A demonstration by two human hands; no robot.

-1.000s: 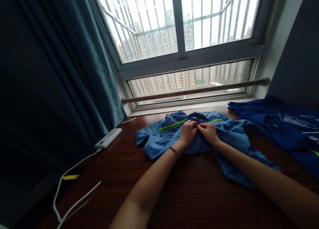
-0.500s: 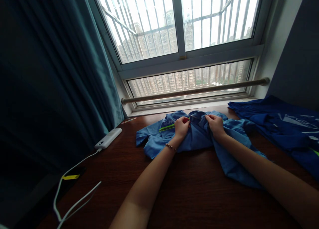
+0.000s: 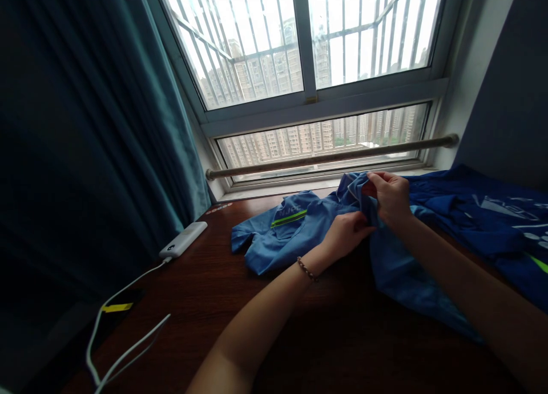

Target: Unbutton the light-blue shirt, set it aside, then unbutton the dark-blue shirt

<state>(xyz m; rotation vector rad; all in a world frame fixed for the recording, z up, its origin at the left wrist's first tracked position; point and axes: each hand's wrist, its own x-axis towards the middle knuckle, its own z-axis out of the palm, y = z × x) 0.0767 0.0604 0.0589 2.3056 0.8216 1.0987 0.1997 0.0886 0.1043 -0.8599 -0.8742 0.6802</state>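
A light blue shirt (image 3: 282, 242) with a lime-green stripe and faint lettering lies rumpled on the dark wooden surface. My right hand (image 3: 391, 198) pinches its raised upper edge, which looks like the collar, and holds it up off the surface. Just below and to the left, my left hand (image 3: 347, 234) is closed at a fold of the same cloth, its fingertips partly hidden. Part of the shirt hangs down under my right forearm. A beaded bracelet (image 3: 307, 269) circles my left wrist.
Darker blue clothing (image 3: 466, 222) with white print lies at the right. On the left are a white power bank (image 3: 184, 240), its white cable (image 3: 128, 282) and a blue curtain (image 3: 162, 125). A barred window with a horizontal rail (image 3: 329, 157) stands behind the wooden surface (image 3: 325, 337).
My right hand has moved up and right, lifting the shirt's edge. My left hand has left the striped area and shifted right, close below the right hand.
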